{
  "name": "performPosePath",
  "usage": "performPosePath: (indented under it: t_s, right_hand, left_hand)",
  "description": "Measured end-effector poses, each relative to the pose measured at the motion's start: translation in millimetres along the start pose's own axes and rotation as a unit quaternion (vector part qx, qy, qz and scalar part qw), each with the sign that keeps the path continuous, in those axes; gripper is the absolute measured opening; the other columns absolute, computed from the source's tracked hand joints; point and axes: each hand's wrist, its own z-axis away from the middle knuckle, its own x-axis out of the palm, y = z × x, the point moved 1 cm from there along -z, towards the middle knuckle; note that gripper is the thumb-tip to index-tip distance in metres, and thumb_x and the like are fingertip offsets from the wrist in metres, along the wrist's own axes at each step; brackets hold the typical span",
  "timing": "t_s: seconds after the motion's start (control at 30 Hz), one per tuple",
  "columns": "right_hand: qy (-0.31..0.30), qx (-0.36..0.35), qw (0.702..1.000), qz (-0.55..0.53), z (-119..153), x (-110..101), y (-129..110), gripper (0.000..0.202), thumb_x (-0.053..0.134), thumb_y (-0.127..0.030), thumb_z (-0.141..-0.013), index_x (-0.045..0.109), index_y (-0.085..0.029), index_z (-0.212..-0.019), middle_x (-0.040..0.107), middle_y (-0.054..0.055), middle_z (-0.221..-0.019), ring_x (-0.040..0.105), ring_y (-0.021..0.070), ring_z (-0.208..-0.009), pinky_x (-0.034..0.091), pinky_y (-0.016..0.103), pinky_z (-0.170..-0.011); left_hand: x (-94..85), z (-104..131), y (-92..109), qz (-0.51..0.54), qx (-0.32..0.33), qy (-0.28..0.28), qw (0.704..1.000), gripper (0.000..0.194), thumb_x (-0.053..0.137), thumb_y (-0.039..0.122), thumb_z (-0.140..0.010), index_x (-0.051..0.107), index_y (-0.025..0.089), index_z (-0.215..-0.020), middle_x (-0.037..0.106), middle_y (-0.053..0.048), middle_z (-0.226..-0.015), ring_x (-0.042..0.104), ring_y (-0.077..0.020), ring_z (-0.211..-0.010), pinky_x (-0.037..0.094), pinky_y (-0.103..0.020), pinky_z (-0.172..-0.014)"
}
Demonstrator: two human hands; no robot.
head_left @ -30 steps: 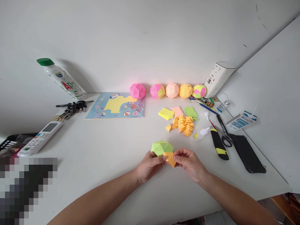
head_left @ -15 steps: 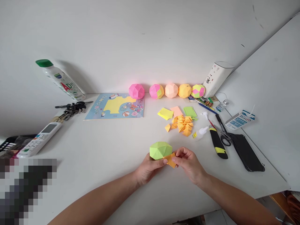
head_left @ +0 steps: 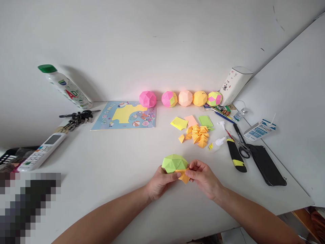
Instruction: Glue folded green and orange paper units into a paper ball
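Note:
A faceted light-green paper ball with orange folded paper along its lower right side is held low over the table's front. My left hand is closed around its left and underside, the thumb pressing on the orange part. At the right edge, my right hand pinches the orange paper piece between thumb and fingers. The piece touches the green ball, its point hanging down; whether it is joined there I cannot tell. Beyond the hands lies a pile of folded orange paper pieces.
Finished-looking paper balls line the wall. Sticky-note pads, a glue bottle, a utility knife, scissors and a black phone case lie to the right. A remote, keys and a tall bottle are left.
The orange piece has turned, its point now hanging lower and further left. The green ball has tilted slightly and shifted a little right. Both hands stay almost in place.

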Motion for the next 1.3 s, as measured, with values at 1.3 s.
performPosePath:
  t_s: [1.3]
  right_hand:
    - [0.368,-0.325,0.757,0.430,-22,-83,-61,0.077,0.064,-0.024,-0.060,0.029,-0.015,-0.128,0.041,0.020,-0.130,0.045,0.0334,-0.117,0.044,0.049,-0.090]
  left_hand:
    - [-6.1,-5,-7,0.118,0.013,0.054,0.991,0.009,0.069,0.015,-0.067,0.069,0.012,-0.076,0.066,-0.007,-0.079,0.058,-0.0158,-0.072,0.046,-0.030,-0.074]
